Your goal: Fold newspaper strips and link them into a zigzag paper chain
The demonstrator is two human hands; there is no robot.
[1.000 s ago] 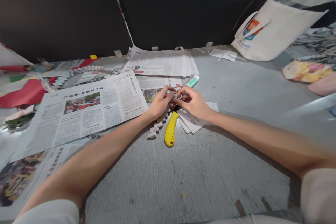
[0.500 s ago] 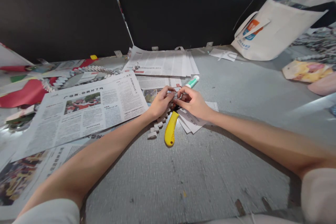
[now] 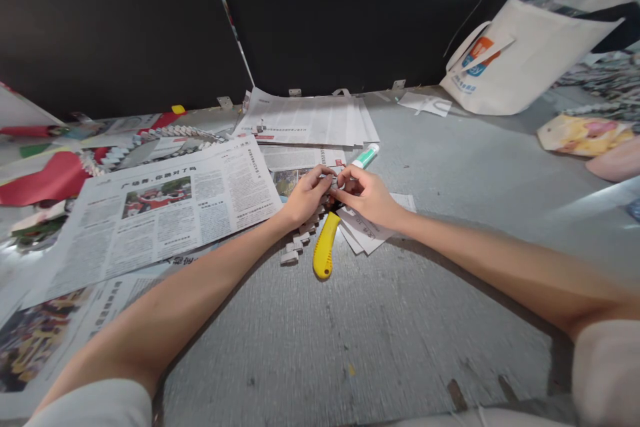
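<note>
My left hand (image 3: 309, 195) and my right hand (image 3: 369, 196) meet in the middle of the table, fingertips pinched close together on the end of a folded-paper chain (image 3: 300, 240). The chain zigzags out from under my left hand toward me; the piece at the fingertips is small and mostly covered. Just below my hands lies a cutter with a yellow handle (image 3: 326, 247), its dark front end running under my right hand. Behind my right hand is a green and white glue stick (image 3: 367, 155). Slips of printed paper (image 3: 369, 232) lie partly beneath my right wrist.
Newspaper sheets (image 3: 165, 213) spread on the left, with red paper (image 3: 55, 177) and a longer folded chain (image 3: 120, 150) beyond. A paper stack (image 3: 305, 120) lies at the back by a black panel (image 3: 350, 20). A white bag (image 3: 525, 53) stands back right.
Both hands stay in place; only the fingers have shifted very slightly. The cutter, glue stick and papers have not moved.
</note>
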